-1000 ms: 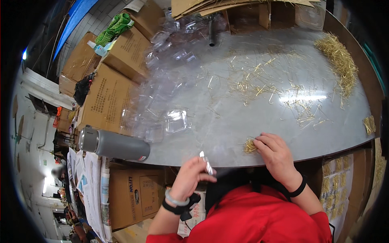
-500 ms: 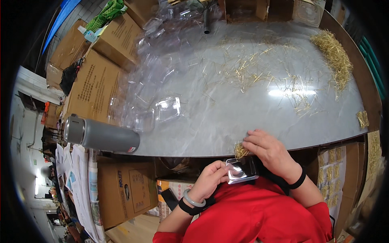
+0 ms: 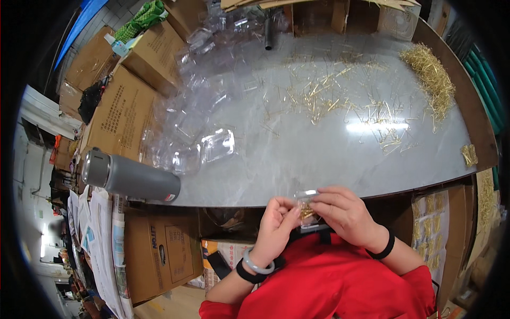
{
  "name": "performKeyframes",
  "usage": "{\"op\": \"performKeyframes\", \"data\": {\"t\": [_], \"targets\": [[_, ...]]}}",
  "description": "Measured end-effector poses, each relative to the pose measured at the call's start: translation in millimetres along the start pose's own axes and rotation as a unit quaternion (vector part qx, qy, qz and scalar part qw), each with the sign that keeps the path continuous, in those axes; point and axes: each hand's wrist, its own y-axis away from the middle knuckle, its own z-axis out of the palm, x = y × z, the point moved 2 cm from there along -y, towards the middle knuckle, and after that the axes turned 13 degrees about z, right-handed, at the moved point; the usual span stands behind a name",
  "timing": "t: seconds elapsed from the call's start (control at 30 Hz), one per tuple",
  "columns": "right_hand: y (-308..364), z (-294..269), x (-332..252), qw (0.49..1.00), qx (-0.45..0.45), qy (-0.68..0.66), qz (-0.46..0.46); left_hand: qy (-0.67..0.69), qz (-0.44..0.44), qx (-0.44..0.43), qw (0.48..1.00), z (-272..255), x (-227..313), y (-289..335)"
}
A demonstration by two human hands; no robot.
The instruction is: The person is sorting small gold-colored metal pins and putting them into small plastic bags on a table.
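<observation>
Between my hands, just off the table's front edge, is a small clear plastic box with a bunch of thin gold wire hooks inside it. My left hand grips the box's left side, thumb on the front. Against the right and upper side lie the bent fingers of my right hand, closed on the box edge; its fingertips partly cover the hooks. More loose gold wire hooks are scattered over the grey table beyond my hands.
A dense heap of gold hooks lies at the far right, a small bundle near the right edge. Clear plastic boxes pile up on the left, beside a grey flask lying down and cardboard cartons.
My right hand has brought the gold hooks from the table edge into the plastic box. The box is now tilted up between both hands, and my left hand has moved slightly forward.
</observation>
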Motion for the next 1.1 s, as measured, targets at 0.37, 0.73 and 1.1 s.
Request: {"op": "performKeyframes", "data": {"t": [0.37, 0.73, 1.1], "targets": [[-14, 9, 26, 0.999, 0.034, 0.002, 0.032, -0.647, 0.322, -0.038, 0.69, 19, 18, -34], [-18, 0, 20, 0.993, 0.058, -0.041, 0.093, -0.604, 0.361, -0.074, 0.706, 14, 5, -37], [18, -8, 5, 0.989, -0.01, 0.089, 0.119, -0.598, 0.363, -0.159, 0.697, 22, -11, -49]]}}
